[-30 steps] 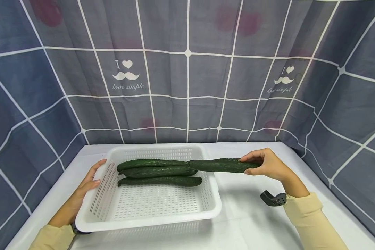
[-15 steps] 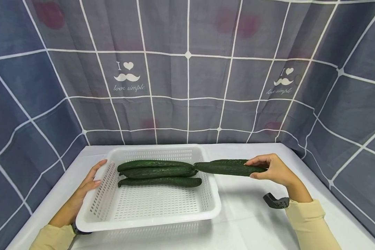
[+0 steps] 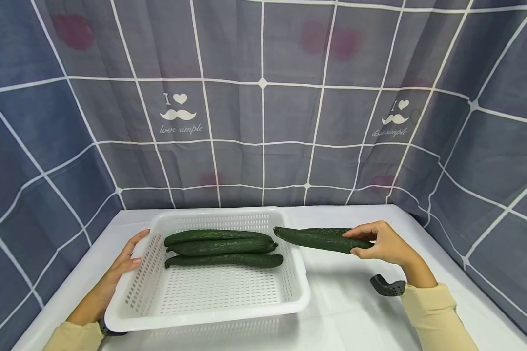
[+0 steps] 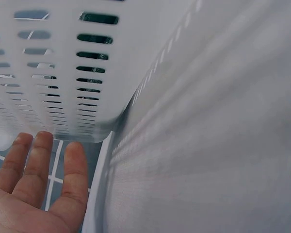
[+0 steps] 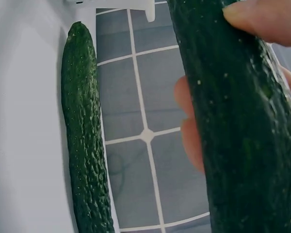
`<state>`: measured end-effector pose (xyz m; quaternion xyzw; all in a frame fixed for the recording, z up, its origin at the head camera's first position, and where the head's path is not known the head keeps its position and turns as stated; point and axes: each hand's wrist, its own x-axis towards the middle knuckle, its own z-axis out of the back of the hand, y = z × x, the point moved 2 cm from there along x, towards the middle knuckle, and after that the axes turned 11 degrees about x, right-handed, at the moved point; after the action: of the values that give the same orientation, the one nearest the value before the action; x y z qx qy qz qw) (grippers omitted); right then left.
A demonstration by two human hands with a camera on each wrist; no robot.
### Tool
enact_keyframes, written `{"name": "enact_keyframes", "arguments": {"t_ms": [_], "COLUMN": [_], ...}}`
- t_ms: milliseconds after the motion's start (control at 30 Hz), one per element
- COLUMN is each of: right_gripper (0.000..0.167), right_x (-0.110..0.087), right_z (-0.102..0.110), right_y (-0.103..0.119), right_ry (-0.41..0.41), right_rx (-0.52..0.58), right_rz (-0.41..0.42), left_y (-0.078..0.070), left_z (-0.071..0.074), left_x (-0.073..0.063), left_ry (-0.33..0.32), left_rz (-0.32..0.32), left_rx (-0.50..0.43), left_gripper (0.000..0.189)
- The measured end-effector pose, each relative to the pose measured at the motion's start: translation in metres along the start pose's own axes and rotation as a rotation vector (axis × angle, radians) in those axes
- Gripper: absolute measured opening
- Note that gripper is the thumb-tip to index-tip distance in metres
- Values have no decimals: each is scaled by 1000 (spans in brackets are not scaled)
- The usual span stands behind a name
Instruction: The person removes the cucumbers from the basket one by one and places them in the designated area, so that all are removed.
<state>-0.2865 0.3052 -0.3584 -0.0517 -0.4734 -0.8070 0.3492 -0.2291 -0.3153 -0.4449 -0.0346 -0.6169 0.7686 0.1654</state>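
My right hand [image 3: 379, 243] grips a dark green cucumber [image 3: 314, 239] between thumb and fingers, its far end over the basket's right rim. In the right wrist view, thumb and fingertips press the sides of this cucumber [image 5: 237, 116]. Behind it a second cucumber [image 5: 85, 121] lies on the white table. Three cucumbers lie side by side in the white perforated basket [image 3: 206, 319]; the front one [image 3: 224, 261] is slightly apart. My left hand [image 3: 118, 265] rests against the basket's left side, and in the left wrist view its fingers [image 4: 39, 165] are extended by the slotted wall.
A white cloth covers the table [image 3: 342, 317]. Grey-blue checked curtains [image 3: 263, 161] stand along the back and both sides. The front half of the basket shows its bare slotted floor. A black band [image 3: 386, 285] sits at the right wrist.
My right hand has moved a little to the right and toward me, taking the cucumber with it. Its left end has drawn away from the cucumbers in the basket. The left hand stays put.
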Motion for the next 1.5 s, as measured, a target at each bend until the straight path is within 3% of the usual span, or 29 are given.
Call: {"name": "enact_keyframes", "arguments": {"t_ms": [133,333,533,900,1100,1500], "right_gripper": [29,30,30,30,32,32], "right_x": [3,6,6,3,-2,-12], "right_z": [-3,-5,-1,8,14,22], "right_y": [3,2,-2,-8,-16,-41], "right_ry": [-20,-32,-30,-60,-103,-136], "right_rx": [-15,-37,-27,-83,-148,-171], "right_rz": [-13,-33,-43,-26,-1,-72], "left_y": [2,4,4,6,7,9], "left_z": [2,4,5,9,9,7], "left_x": [-2,-2,-2,-5,-2,2], "left_ry": [-5,-3,9,24,22,35], "left_rz": [-18,15,-41,-11,3,-8], "left_rx": [-20,3,-20,-30,-5,-20], "left_gripper": [65,64,67,66,68,68]}}
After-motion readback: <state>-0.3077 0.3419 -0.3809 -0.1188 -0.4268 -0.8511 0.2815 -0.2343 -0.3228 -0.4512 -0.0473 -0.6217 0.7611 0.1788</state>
